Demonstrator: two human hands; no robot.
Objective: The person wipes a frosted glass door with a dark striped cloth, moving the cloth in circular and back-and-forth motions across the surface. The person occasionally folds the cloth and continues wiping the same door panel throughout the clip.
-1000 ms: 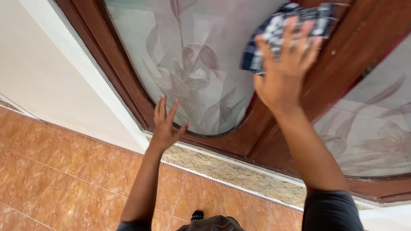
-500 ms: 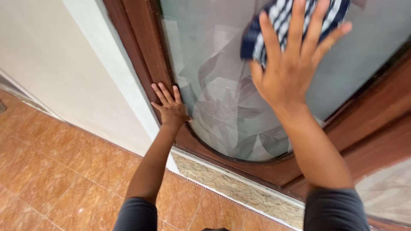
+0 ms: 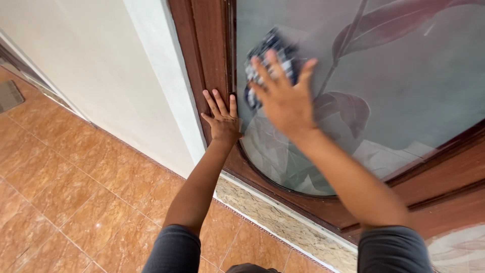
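My right hand (image 3: 283, 96) presses a blue-and-white checked cloth (image 3: 268, 53) flat against the frosted glass pane (image 3: 404, 76) of a door, close to the pane's left edge. The glass carries a pale leaf pattern. My left hand (image 3: 222, 119) rests flat with fingers spread on the brown wooden door frame (image 3: 204, 55), just left of the glass and below the cloth. Both forearms reach up from dark sleeves at the bottom of the view.
A cream wall (image 3: 96, 65) runs left of the frame. Orange floor tiles (image 3: 65, 192) lie below. A speckled stone threshold strip (image 3: 273, 222) runs along the door's base. A second glass panel (image 3: 459, 247) shows at the bottom right.
My right hand slid the cloth left and down across the glass toward the frame. My left hand shifted from the glass's lower edge onto the wooden frame. The view swung leftward.
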